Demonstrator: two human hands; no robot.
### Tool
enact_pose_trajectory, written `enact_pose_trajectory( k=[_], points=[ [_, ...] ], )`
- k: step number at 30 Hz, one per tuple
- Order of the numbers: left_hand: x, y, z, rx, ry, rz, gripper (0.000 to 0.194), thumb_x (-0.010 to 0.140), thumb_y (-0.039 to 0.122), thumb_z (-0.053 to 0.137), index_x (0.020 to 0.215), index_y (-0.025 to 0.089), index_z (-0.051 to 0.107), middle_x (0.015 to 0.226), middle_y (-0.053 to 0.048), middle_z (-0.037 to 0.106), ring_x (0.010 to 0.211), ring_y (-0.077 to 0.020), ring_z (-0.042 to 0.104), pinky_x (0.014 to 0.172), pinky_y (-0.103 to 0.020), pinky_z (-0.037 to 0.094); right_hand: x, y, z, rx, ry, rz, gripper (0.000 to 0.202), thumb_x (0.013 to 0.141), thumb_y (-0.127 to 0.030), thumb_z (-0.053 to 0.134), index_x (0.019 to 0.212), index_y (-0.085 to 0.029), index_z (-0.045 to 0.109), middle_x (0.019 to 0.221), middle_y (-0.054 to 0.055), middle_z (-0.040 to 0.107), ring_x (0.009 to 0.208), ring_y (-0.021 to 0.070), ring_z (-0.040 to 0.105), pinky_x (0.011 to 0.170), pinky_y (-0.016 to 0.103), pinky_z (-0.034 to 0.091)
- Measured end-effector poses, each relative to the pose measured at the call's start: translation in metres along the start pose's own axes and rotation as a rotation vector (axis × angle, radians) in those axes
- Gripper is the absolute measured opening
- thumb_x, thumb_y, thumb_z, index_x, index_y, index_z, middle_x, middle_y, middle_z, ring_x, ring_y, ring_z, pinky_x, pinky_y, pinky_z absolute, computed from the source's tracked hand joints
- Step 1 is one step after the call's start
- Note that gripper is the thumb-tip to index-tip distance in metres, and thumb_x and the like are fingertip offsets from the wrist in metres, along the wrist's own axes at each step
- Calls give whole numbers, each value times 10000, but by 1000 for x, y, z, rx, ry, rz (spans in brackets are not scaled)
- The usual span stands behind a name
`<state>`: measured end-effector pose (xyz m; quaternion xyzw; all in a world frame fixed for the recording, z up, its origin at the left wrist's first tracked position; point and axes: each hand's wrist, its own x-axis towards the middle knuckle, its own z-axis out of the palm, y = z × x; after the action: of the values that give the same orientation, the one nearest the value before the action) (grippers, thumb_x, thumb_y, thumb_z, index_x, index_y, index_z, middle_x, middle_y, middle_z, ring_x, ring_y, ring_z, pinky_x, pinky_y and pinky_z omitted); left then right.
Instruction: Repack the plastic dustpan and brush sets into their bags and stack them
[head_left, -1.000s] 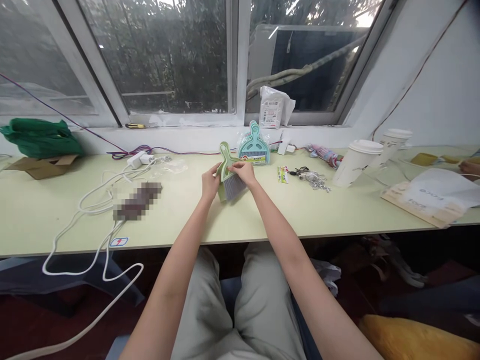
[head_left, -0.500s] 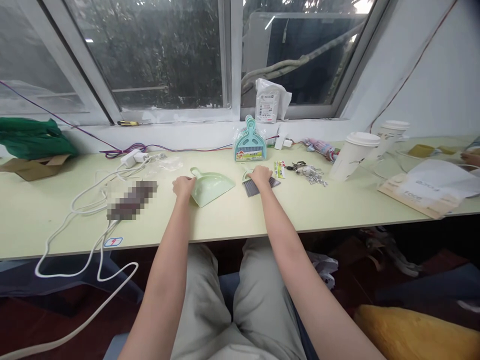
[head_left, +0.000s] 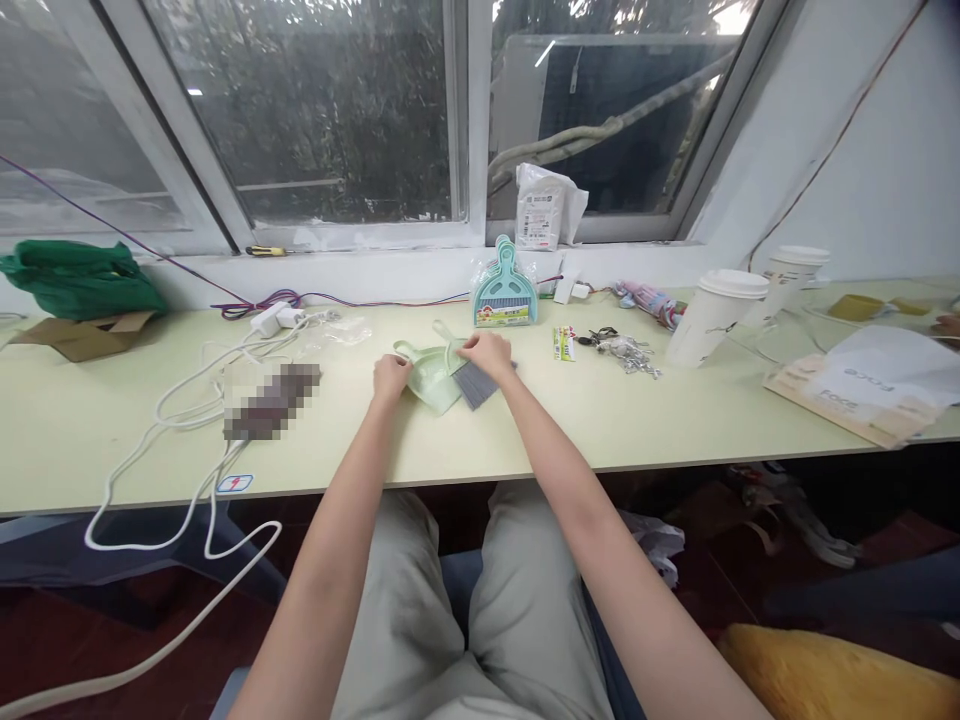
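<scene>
A pale green dustpan (head_left: 433, 382) lies on the light green table, its handle pointing back and left. My left hand (head_left: 392, 377) is closed on its left edge. My right hand (head_left: 486, 354) grips a small brush with a pale green head and grey bristles (head_left: 475, 385). The brush overlaps the right part of the dustpan, its bristles pointing toward the front right. Behind them, a packaged turquoise dustpan and brush set (head_left: 505, 290) stands upright against the wall.
Right of my hands lie a green-yellow label (head_left: 564, 343), keys with chains (head_left: 622, 348), white paper cups (head_left: 716, 315) and a paper bag (head_left: 862, 385). White cables (head_left: 161, 420) and a cardboard box (head_left: 82, 337) occupy the left side.
My right hand has moved left with the brush, which now overlaps the dustpan and is turned differently. My left hand and the dustpan have shifted slightly right in view.
</scene>
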<state>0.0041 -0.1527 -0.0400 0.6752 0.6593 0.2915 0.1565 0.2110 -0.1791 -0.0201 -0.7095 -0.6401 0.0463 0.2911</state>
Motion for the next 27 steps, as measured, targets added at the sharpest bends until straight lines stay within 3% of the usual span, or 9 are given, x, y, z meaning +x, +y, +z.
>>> enact_pose_trajectory(
  k=[3, 6, 9, 11, 12, 15, 17, 22, 27],
  points=[
    [-10, 14, 6, 6, -144, 228, 306, 828, 333, 478, 884, 146, 715, 802, -89, 708, 795, -207, 628, 704, -261, 449, -6, -13, 12, -61, -53, -136, 213, 779, -436, 647, 830, -249, 735, 940, 47, 722, 982, 222, 597, 915, 360, 322],
    [-15, 21, 3, 54, -222, 404, 333, 878, 350, 431, 964, 172, 699, 879, -75, 699, 836, -194, 613, 751, -263, 444, -6, -8, 14, -93, -45, -147, 228, 799, -460, 633, 849, -267, 744, 999, 47, 716, 1048, 230, 570, 928, 364, 311],
    [-19, 19, -4, 208, 4, 521, 307, 859, 305, 507, 1124, 220, 636, 1081, -94, 644, 1026, -240, 559, 885, -338, 404, -4, 2, 11, -65, -74, -120, 260, 791, -520, 625, 891, -312, 746, 1024, 22, 719, 1051, 217, 578, 925, 344, 320],
    [-20, 18, -5, 335, 162, 641, 388, 820, 228, 564, 1207, 239, 581, 1197, -118, 578, 1121, -278, 497, 928, -394, 368, -3, 5, 10, -40, -104, -141, 268, 777, -537, 632, 903, -330, 746, 1016, 9, 726, 1035, 207, 590, 925, 332, 327],
    [-20, 18, -4, 393, 180, 712, 396, 813, 183, 559, 1205, 236, 578, 1209, -129, 563, 1125, -284, 489, 928, -405, 362, -3, 4, 10, -32, -118, -162, 267, 772, -538, 636, 904, -336, 747, 1011, 6, 729, 1031, 206, 595, 929, 329, 327],
    [-20, 21, 3, 524, 74, 890, 289, 851, 107, 456, 1053, 189, 645, 1075, -143, 598, 1016, -262, 539, 884, -386, 377, -6, -2, 12, -38, -145, -221, 246, 768, -514, 642, 908, -342, 746, 1002, 3, 735, 1034, 209, 601, 946, 338, 323],
    [-20, 25, 9, 570, 17, 917, 270, 873, 104, 419, 967, 155, 668, 976, -145, 614, 941, -249, 566, 847, -368, 383, -7, -6, 12, -58, -155, -233, 236, 776, -489, 637, 911, -329, 745, 993, 10, 737, 1037, 217, 603, 949, 350, 323],
    [-19, 33, 19, 588, -52, 827, 240, 875, 106, 446, 909, 117, 683, 880, -149, 629, 845, -228, 600, 769, -339, 380, -7, -8, 8, -87, -203, -235, 205, 793, -431, 632, 899, -293, 740, 986, 23, 735, 1031, 220, 605, 942, 362, 330],
    [-21, 27, 22, 480, -45, 788, 243, 859, 100, 457, 878, 136, 696, 885, -147, 632, 895, -245, 595, 808, -352, 386, -9, -7, 12, -118, -194, -228, 180, 775, -381, 629, 883, -266, 717, 1002, 32, 722, 1049, 232, 589, 924, 355, 359]
  ],
)
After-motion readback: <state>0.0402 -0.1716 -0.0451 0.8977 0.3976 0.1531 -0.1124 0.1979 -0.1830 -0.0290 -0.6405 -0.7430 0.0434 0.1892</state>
